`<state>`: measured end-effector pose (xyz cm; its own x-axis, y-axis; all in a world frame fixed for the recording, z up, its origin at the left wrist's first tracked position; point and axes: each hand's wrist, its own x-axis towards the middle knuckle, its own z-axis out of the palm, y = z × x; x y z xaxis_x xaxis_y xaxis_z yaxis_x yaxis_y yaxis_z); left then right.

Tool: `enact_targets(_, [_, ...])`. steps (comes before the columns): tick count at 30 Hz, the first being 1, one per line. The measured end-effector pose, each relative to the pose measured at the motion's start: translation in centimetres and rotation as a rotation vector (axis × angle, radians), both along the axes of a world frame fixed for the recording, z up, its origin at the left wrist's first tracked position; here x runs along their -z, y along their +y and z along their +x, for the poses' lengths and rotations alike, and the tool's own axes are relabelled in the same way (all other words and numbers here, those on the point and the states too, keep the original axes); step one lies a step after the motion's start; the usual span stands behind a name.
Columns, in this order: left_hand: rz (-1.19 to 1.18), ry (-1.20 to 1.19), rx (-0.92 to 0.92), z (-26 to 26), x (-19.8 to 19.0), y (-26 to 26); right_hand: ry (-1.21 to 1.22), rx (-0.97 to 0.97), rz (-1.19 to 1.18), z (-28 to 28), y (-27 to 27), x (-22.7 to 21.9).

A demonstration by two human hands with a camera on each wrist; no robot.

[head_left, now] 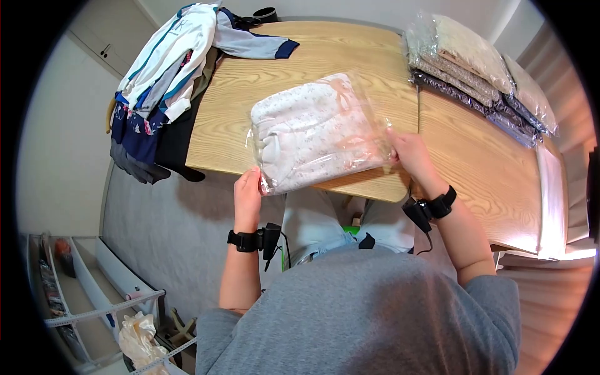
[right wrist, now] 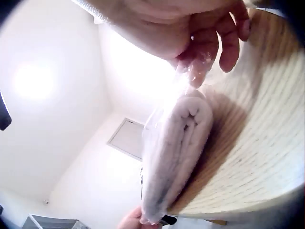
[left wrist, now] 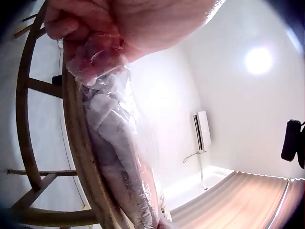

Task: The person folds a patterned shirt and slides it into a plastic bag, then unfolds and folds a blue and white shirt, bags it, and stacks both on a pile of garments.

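Note:
A folded white garment with a small print (head_left: 306, 134) lies in a clear plastic bag near the table's front edge. My left hand (head_left: 247, 200) pinches the bag's near left corner; the left wrist view shows its fingers (left wrist: 95, 50) gathered on crumpled plastic. At the bag's right side, my right hand (head_left: 412, 156) pinches the plastic edge between thumb and finger, the other fingers loosely bent. In the right wrist view the folded layers (right wrist: 178, 148) show at the bag's end, above the wood.
Loose clothes (head_left: 169, 69) are heaped over the table's left end. Several bagged garments (head_left: 469, 69) are stacked at the back right. A white strip (head_left: 552, 200) lies along the right edge of the wooden table (head_left: 350, 47). Shelving (head_left: 94, 281) stands on the floor at lower left.

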<state>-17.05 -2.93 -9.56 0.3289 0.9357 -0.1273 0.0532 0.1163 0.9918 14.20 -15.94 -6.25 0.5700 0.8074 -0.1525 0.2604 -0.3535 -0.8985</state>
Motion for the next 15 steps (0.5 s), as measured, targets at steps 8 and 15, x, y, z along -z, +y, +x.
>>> enact_targets(8, [-0.043, -0.116, -0.009, 0.5, 0.5, -0.1, -0.821, -0.133, 0.390, -9.7, 0.3, -3.2])
enact_targets(15, [-0.159, -0.106, -0.010, -1.4, 0.3, 0.4, -1.142, -0.251, 0.188, -9.3, 5.0, -1.1])
